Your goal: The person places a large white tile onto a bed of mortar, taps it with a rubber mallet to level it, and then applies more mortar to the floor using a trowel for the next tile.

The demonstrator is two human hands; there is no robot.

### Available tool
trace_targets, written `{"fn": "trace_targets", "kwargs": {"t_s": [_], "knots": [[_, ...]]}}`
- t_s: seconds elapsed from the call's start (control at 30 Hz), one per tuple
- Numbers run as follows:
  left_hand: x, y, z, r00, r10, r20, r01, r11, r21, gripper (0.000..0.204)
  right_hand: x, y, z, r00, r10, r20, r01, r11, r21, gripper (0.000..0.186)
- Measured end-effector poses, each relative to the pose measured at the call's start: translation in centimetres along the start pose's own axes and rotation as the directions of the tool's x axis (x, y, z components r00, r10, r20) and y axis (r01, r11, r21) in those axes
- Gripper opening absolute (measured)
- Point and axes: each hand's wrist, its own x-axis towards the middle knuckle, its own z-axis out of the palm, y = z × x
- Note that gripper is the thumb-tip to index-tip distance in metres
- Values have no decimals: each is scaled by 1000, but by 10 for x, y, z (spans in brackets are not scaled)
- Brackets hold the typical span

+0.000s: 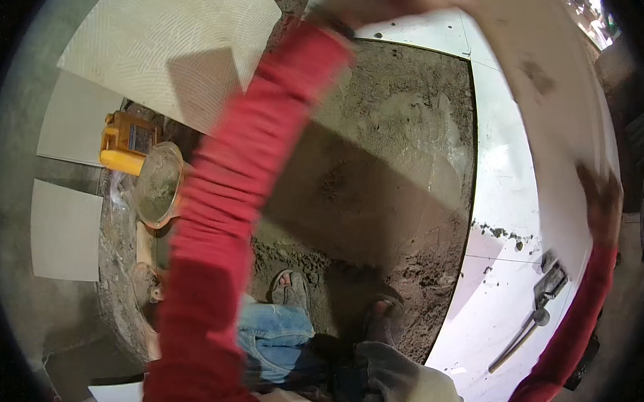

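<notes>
A large pale tile (pixel 555 118) with a dark smudge on its face is raised at the right, tilted over the white floor tiles (pixel 496 158). My right hand (pixel 603 202) grips its outer edge, fingers partly on the face. Across the view stretches my left arm in a red sleeve. At the top, my left hand (pixel 388 4) is blurred and partly cut off, reaching to the tile's far edge; its grip is not clear. Between my arms lies a bed of damp grey mortar (pixel 380 175), smoother in the middle and crumbly near my feet.
A mallet (pixel 520 342) and a dark flat tool (pixel 550 283) lie on the right tiles amid mortar crumbs. At left are a ridged-surface slab (pixel 163 43), a yellow jerrycan (pixel 129 139), a mortar-coated basin (pixel 159 187) and smaller tiles (pixel 65 229).
</notes>
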Motion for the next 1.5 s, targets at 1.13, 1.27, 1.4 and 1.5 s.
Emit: {"fn": "trace_targets", "kwargs": {"t_s": [1.13, 1.27, 1.4, 1.5], "knots": [[-153, -211, 114, 409, -244, 879, 165, 968, 191, 34, 365, 115, 211, 877, -96, 471, 354, 792, -497, 46], [-155, -218, 128, 220, -429, 876, 79, 903, 423, 54, 359, 103, 216, 708, -382, 594, 633, 717, -293, 23], [-170, -242, 128, 129, -436, 891, 275, 879, 390, 47, 344, 77, 234, 827, -257, 500, 447, 839, -310, 27], [-177, -261, 111, 154, -230, 961, 327, 930, 170, 37, 345, 70, 243, 668, -472, 575, 668, 721, -184, 31]]}}
